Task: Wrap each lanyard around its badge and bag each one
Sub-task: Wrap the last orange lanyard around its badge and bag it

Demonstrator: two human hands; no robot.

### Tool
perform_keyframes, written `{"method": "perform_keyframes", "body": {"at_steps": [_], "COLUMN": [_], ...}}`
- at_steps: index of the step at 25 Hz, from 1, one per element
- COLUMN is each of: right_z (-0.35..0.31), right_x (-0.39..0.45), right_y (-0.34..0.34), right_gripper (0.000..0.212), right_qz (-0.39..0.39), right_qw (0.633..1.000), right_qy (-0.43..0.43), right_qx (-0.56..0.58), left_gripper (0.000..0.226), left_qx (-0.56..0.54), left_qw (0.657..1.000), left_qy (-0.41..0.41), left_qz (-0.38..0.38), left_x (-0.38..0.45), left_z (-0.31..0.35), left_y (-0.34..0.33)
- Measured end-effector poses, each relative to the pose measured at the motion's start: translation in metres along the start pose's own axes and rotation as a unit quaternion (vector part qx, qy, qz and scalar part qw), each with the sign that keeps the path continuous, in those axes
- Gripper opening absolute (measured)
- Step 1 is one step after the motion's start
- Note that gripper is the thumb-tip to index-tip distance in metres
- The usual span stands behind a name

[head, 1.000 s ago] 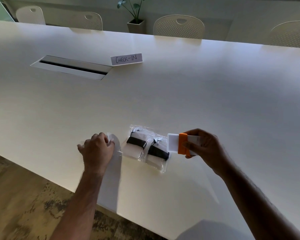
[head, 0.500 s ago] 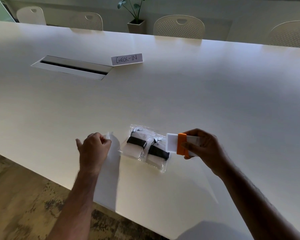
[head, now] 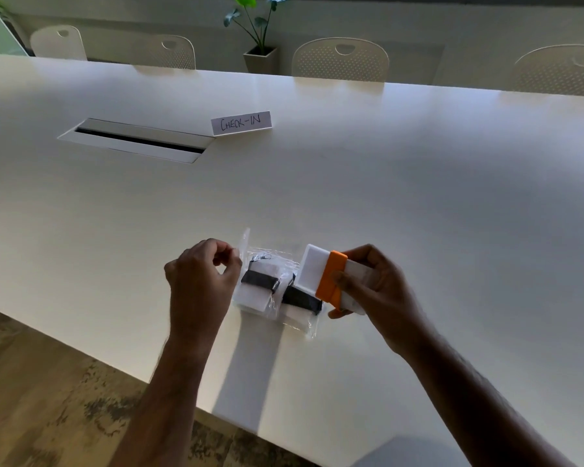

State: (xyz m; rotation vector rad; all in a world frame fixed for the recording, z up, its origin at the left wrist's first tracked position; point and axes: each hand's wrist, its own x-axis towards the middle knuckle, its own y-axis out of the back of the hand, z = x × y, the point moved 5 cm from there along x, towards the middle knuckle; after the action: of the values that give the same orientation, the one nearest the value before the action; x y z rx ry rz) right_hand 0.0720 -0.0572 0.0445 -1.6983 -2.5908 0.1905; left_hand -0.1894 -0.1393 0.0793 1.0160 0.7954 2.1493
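1. Right hand (head: 373,288) holds a white badge (head: 312,269) wrapped in an orange lanyard (head: 331,279), thumb pressed on the band — its grip is clenched round the badge, just above the worktop (head: 418,197).
2. Left hand (head: 201,276) pinches the edge of a clear bag (head: 244,242); the thin film is hard to make out beyond that upright strip.
3. Two bagged badges (head: 260,288) with black lanyards lie between the hands on the worktop — the right one is partly hidden behind the held badge.
4. "CHECK-IN" card (head: 240,123) stands farther back, beside a cable slot (head: 135,139).
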Motion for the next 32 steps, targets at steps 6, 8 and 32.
{"method": "perform_keyframes", "body": {"at_steps": [6, 8, 32], "right_z": [-0.025, -0.031, -0.028], "right_x": [-0.008, -0.01, -0.025], "right_y": [0.004, 0.01, 0.055], "right_gripper": [0.018, 0.019, 0.018], "right_qz": [0.056, 0.075, 0.126], "right_qw": [0.996, 0.994, 0.984], "right_qy": [0.06, 0.073, 0.045], "right_qx": [-0.025, -0.029, -0.115], "left_gripper": [0.01, 0.01, 0.013], "left_qx": [-0.071, -0.081, -0.176], "left_qw": [0.993, 0.99, 0.98], "left_qy": [-0.083, -0.103, -0.083], "left_qz": [-0.033, -0.049, -0.03], "left_x": [-0.015, -0.022, -0.042], "left_z": [0.061, 0.077, 0.136], "left_y": [-0.014, -0.025, -0.062]}}
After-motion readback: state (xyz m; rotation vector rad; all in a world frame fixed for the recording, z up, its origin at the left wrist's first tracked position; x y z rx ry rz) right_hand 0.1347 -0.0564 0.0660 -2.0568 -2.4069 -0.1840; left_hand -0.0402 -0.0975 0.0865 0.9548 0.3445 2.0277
